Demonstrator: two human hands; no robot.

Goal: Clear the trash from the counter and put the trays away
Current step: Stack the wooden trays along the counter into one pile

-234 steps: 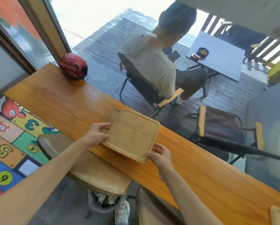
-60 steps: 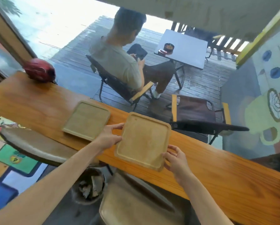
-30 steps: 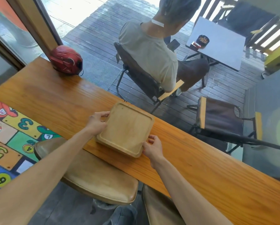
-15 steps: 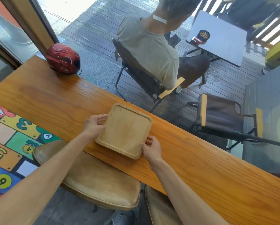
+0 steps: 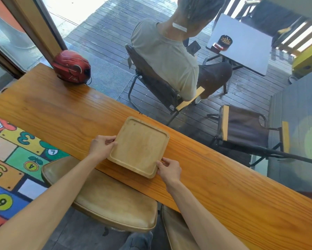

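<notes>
A square wooden tray point(image 5: 139, 146) with a raised rim lies on the long wooden counter point(image 5: 61, 112), turned slightly. It looks thick, as if stacked on a second tray, but the lower one is hidden. My left hand point(image 5: 102, 146) grips the tray's left edge. My right hand point(image 5: 169, 168) grips its near right corner. No trash shows on the counter.
A red helmet point(image 5: 72, 68) sits at the counter's far left end. Two tan padded stools point(image 5: 104, 197) stand under the near edge. Beyond the glass a person sits in a chair point(image 5: 151, 83) by a grey table point(image 5: 241, 42); an empty folding chair point(image 5: 247, 130) stands to the right.
Two seconds ago two trays lay side by side; the held tray has since moved left onto the other one. In the last second the hands and tray have barely shifted.
</notes>
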